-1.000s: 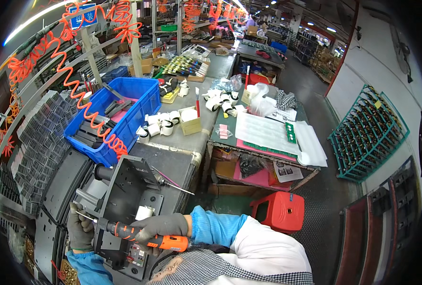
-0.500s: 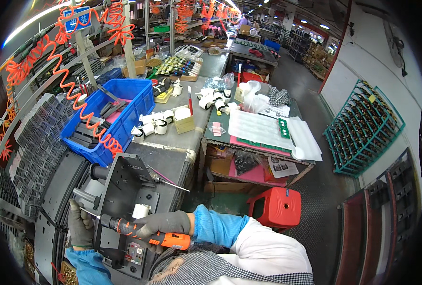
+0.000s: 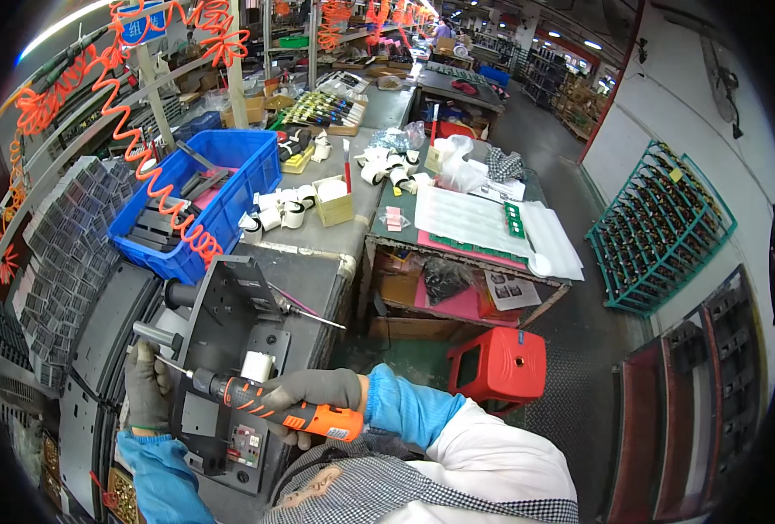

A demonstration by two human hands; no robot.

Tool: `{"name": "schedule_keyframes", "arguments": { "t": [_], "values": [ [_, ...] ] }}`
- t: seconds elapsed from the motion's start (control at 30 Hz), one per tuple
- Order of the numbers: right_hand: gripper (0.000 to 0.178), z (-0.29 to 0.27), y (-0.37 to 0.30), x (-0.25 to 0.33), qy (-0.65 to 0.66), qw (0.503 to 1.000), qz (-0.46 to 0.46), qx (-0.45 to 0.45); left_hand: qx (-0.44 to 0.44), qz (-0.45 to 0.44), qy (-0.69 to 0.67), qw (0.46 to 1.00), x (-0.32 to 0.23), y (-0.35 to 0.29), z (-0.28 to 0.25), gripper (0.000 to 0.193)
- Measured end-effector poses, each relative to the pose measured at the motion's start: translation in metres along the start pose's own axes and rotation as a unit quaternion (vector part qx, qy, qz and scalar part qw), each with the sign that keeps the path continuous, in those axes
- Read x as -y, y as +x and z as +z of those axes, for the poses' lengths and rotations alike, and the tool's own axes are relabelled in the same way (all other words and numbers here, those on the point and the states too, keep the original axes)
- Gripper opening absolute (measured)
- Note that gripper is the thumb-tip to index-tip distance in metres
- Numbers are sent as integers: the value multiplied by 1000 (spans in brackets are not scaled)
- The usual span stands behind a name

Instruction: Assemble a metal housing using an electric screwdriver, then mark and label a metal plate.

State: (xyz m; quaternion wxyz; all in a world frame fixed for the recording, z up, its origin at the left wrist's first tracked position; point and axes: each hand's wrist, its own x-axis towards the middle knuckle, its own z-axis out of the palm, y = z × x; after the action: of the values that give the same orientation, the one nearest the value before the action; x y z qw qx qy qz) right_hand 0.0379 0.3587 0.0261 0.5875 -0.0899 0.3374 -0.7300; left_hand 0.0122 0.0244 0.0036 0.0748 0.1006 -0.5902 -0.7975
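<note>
My right hand [image 3: 317, 390], in a grey glove, is wrapped round an orange and black power screwdriver [image 3: 339, 423]. Its thin bit points left, across the open dark metal housing [image 3: 217, 349], and ends by the fingertips of my left hand [image 3: 148, 389]. That gloved hand is curled at the housing's left side, just below a grey cylindrical post [image 3: 157, 337]; whatever its fingers pinch is too small to make out. Inside the housing are a white cylindrical part [image 3: 257, 366] and a small block with red and pale parts [image 3: 246, 444].
A blue crate [image 3: 256, 175] with dark parts stands beyond the housing, under coiled orange air hoses [image 3: 112, 105]. Grey panels [image 3: 90, 419] lean at the left. White caster-like parts [image 3: 287, 210] lie farther along the bench. A red stool [image 3: 501, 367] stands to the right.
The screwdriver and my right hand have shifted slightly right and its bit tilts more downward to the right. My left hand has moved a little up, its fingers more curled.
</note>
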Motion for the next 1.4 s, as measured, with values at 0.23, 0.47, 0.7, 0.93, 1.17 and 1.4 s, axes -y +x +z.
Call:
{"name": "schedule_keyframes", "arguments": {
  "t": [0.23,0.47,0.7,0.93,1.17,1.4],
  "values": [
    [39,9,3,-6,-157,986,-48,-14,23,2,-7,1000,-2,0,-1,31],
    [30,-20,5,-10,49,999,-15,-3,54,-4,-52,997,1,7,2,27],
    [34,-25,1,18,-146,988,-39,5,43,-23,9,999,-4,1,7,27],
    [31,-36,-6,38,-214,976,-7,36,12,-16,100,995,-4,-8,3,34],
    [38,-54,-7,42,-48,993,108,23,-45,40,193,979,0,-19,8,17],
    [50,-39,-4,48,-148,988,35,17,1,-37,151,988,-17,-6,29,36]
  ]
}}
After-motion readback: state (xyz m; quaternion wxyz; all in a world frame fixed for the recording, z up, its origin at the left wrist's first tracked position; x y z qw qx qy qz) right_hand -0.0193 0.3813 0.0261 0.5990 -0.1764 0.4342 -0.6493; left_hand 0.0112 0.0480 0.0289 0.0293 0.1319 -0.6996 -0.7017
